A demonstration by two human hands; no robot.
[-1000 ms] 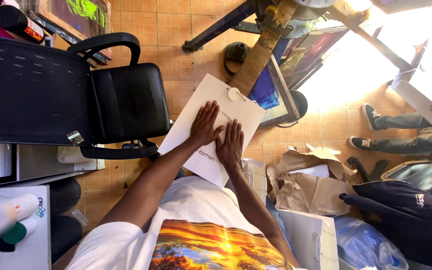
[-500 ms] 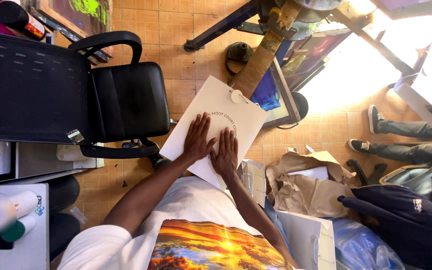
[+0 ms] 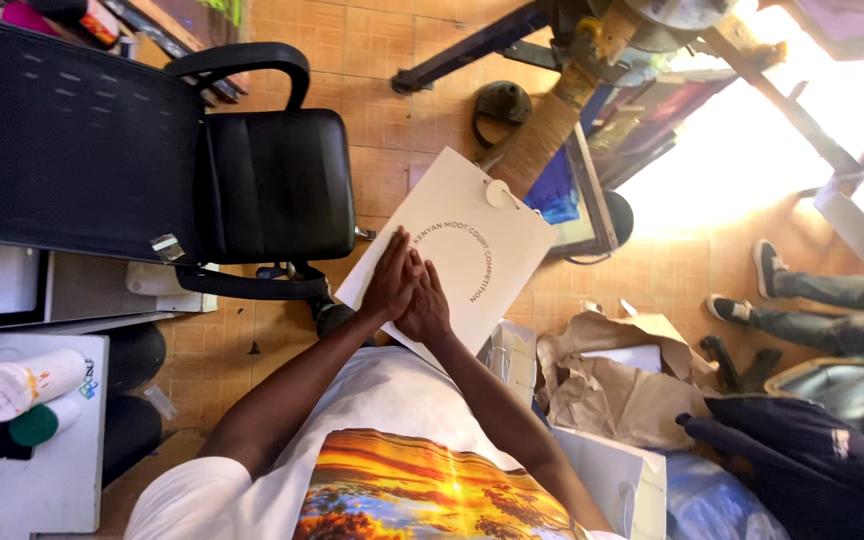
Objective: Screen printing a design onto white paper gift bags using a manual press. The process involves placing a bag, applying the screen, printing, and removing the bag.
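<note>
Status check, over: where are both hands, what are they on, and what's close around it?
Left hand and right hand flat, side by side on white paper bag. Black office chair close alongside; crumpled brown paper nearby.

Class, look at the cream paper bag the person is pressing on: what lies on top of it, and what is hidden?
Both hands, left hand and right hand, lie flat together on the cream paper bag. They cover its near end; whatever is under the bag cannot be seen.

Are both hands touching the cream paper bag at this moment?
Touching. The head view shows the left hand and right hand lying flat on the cream paper bag, with no gap visible.
</note>
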